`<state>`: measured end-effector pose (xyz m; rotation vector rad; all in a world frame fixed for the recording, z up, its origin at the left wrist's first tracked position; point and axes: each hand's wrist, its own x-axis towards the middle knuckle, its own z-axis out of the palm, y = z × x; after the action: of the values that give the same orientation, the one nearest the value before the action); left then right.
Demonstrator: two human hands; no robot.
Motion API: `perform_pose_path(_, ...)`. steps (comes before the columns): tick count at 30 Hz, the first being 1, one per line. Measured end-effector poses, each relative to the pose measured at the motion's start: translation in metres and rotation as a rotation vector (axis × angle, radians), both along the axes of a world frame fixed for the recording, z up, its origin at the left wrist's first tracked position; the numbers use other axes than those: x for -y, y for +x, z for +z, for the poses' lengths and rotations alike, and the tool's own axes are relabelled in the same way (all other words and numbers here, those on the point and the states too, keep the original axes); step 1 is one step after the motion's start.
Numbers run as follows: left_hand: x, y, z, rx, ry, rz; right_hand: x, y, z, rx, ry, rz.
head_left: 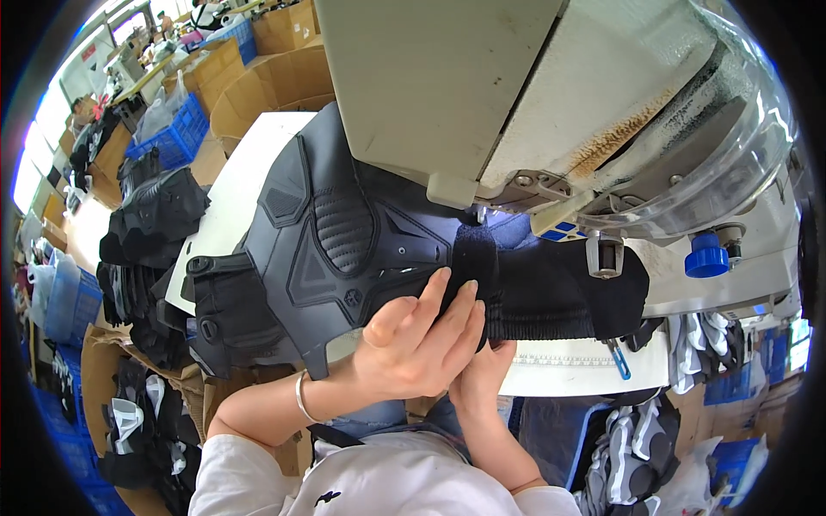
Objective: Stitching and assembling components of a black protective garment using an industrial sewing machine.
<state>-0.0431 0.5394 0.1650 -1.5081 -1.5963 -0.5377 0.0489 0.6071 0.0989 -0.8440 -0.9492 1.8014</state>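
A black protective guard [284,249] with moulded plates and ribbed padding spreads across the white sewing table. Its left end carries straps with plastic buckles. A wide black elastic band [551,292] runs rightward from it, below the sewing machine's needle area. My left hand [422,340] lies over the guard's near edge with fingers stretched and thumb apart, fingertips on the fabric. Just to its right, my right hand [482,374] grips the near edge from below, its fingers partly hidden by the left hand and the fabric. The machine head [439,86] hides the guard's far side.
A clear plastic cover [748,155] and a blue knob [706,255] belong to the machine. Blue-handled thread snips [619,361] lie at the table's near edge. Stacked black guards [155,219] stand at left, above a carton [103,344]. Grey-and-white pieces [632,447] fill the lower right.
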Motion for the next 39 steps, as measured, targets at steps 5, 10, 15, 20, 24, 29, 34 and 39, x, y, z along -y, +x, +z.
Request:
perform_pose_path(5,0.001,-0.019,0.008,0.030,-0.012,-0.090,0.016,-0.006,0.017,-0.075,-0.019,0.006)
perform_pose_path(10,0.005,-0.030,0.008,0.055,-0.002,-0.148,0.026,-0.014,0.013,-0.133,-0.031,0.000)
perform_pose_path(15,-0.002,-0.034,0.022,0.267,0.056,-0.197,0.024,-0.031,-0.018,-0.235,-0.001,-0.048)
perform_pose_path(20,-0.017,-0.030,0.043,0.976,0.141,-0.121,0.015,-0.035,-0.035,-0.210,0.064,-0.027)
perform_pose_path(24,-0.005,-0.028,0.027,0.561,0.090,-0.146,0.017,-0.034,-0.027,-0.262,0.032,0.034)
perform_pose_path(29,0.001,-0.033,0.014,0.341,0.033,-0.157,0.025,-0.026,-0.004,-0.316,-0.063,0.024)
perform_pose_path(34,0.002,-0.032,0.011,0.221,-0.025,-0.124,0.023,-0.017,0.002,-0.297,-0.069,0.042)
perform_pose_path(39,0.001,-0.035,0.011,0.231,-0.031,-0.135,0.024,-0.016,0.005,-0.274,-0.095,0.026)
